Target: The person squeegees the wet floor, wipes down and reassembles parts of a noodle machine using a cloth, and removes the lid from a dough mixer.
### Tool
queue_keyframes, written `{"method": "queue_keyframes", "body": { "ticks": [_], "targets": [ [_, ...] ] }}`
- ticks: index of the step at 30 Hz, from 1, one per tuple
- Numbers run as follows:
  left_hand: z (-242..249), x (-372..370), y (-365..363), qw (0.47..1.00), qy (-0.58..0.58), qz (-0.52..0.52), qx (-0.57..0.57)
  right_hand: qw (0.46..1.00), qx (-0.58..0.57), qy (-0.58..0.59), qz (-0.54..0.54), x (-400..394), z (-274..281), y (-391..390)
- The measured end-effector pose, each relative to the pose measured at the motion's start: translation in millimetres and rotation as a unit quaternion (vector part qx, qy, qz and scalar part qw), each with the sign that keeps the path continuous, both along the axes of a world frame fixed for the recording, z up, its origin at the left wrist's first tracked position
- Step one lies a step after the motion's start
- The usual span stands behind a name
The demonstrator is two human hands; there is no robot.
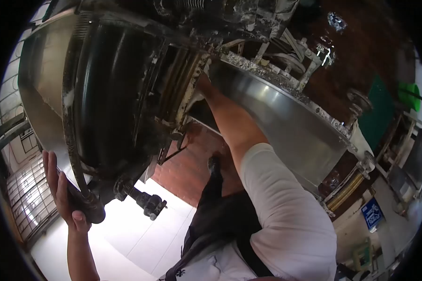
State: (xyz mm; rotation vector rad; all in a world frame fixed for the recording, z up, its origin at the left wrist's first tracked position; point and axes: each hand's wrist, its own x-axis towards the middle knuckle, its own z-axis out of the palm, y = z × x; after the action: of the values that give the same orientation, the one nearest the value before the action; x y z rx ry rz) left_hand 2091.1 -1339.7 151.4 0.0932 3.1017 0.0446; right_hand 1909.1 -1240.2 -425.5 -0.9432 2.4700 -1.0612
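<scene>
A big machine with a large dark drum (105, 89) fills the left and middle of the view. At its lower left, my left hand (63, 199) rests against the dark, thick round end of a bar (94, 210), with its fingers stretched out and not wrapped around it. My right arm (234, 122) reaches forward between the drum side and a shiny metal sheet (276, 122). My right hand (202, 86) is at the pale, worn edge of a slatted part (176, 82); its fingers are hidden in shadow there, so what they touch cannot be seen.
A threaded rod with a knob (152, 205) sticks out below the drum. Rods and brackets (290, 56) line the sheet's far edge. Reddish floor tiles (173, 175) show under the machine. To the right are a green panel (377, 112), a green bucket (409, 96) and a blue sign (372, 214).
</scene>
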Motion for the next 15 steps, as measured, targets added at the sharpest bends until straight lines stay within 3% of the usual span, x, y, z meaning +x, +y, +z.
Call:
{"method": "queue_keyframes", "body": {
  "ticks": [3, 5, 7, 8, 11, 13, 14, 15],
  "targets": [
    [-2, -6, 3, 1.000, 0.005, -0.006, 0.022, 0.991, -0.126, 0.018, -0.049, 6, 79, 60],
    [1, -5, 3, 1.000, -0.003, -0.015, 0.021, 0.995, 0.052, 0.086, 0.014, 41, 106, 201],
    [1, -6, 3, 1.000, -0.006, -0.018, 0.020, 0.999, 0.032, -0.025, 0.028, 51, 160, 344],
    [2, -5, 3, 1.000, -0.012, -0.011, 0.020, 0.991, 0.124, 0.043, 0.028, 59, 160, 402],
    [4, -6, 3, 0.999, -0.031, -0.011, 0.019, 0.976, 0.215, -0.011, 0.041, 50, 168, 441],
    [5, -6, 4, 0.999, -0.036, -0.009, 0.014, 0.982, 0.184, 0.021, 0.024, 47, 118, 372],
    [5, -6, 1, 0.999, -0.036, -0.011, 0.008, 0.984, 0.169, -0.035, 0.035, 39, 110, 298],
    [2, -6, -1, 0.999, -0.029, -0.013, 0.000, 0.997, 0.060, 0.018, 0.039, 44, 74, 234]
  ]
}}
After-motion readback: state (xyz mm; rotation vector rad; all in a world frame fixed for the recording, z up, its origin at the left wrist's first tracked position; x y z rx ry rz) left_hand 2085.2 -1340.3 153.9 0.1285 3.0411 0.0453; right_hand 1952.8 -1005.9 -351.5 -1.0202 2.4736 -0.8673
